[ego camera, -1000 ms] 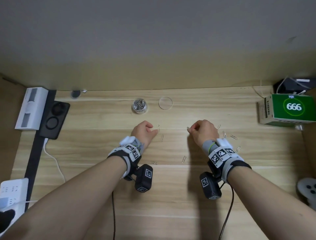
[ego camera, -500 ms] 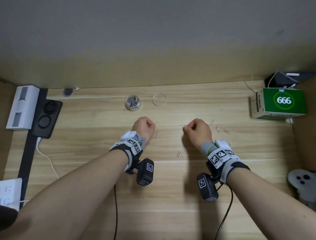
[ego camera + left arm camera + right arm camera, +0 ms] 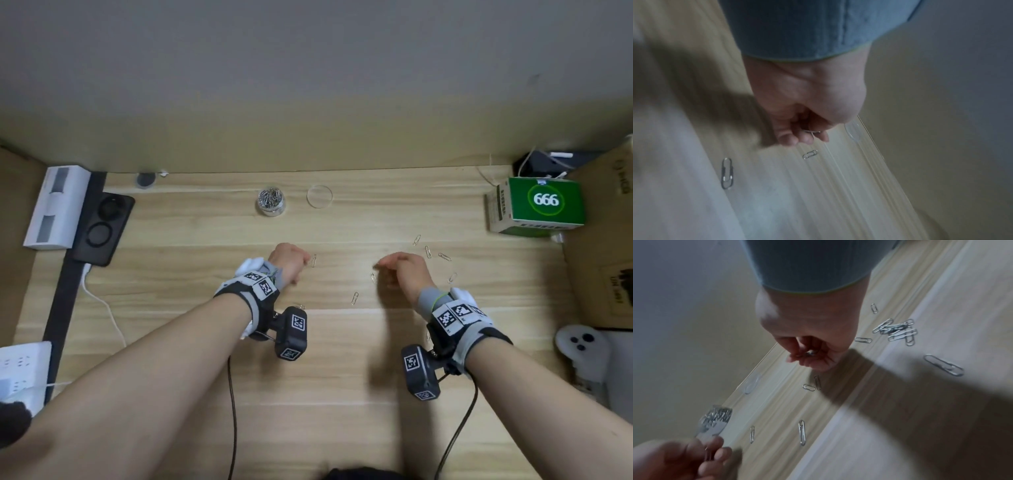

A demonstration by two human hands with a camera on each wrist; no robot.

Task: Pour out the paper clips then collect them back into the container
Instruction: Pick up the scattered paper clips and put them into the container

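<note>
A small clear container (image 3: 271, 202) full of silver paper clips stands at the back of the wooden desk (image 3: 342, 377), its round clear lid (image 3: 319, 196) lying to its right. Several loose paper clips (image 3: 428, 251) are scattered in front, most of them right of my right hand. My left hand (image 3: 303, 258) is curled over the desk and holds clips (image 3: 812, 131) in its fingers, with one clip (image 3: 313, 260) lying just past its fingertips. Fingers bent, my right hand (image 3: 382, 265) grips a few clips (image 3: 807, 353) in its palm. A small heap of clips (image 3: 896, 331) lies behind it.
A green box marked 666 (image 3: 544, 205) sits at the back right, a white game controller (image 3: 582, 346) at the right edge. On the left are a white device (image 3: 56, 205), a black charger pad (image 3: 102, 228) and a power strip (image 3: 20, 370). Cardboard walls flank the desk.
Only one clip now lies by my left fingertips where two lay before. My right hand has drawn back slightly toward me. The container and lid have not moved.
</note>
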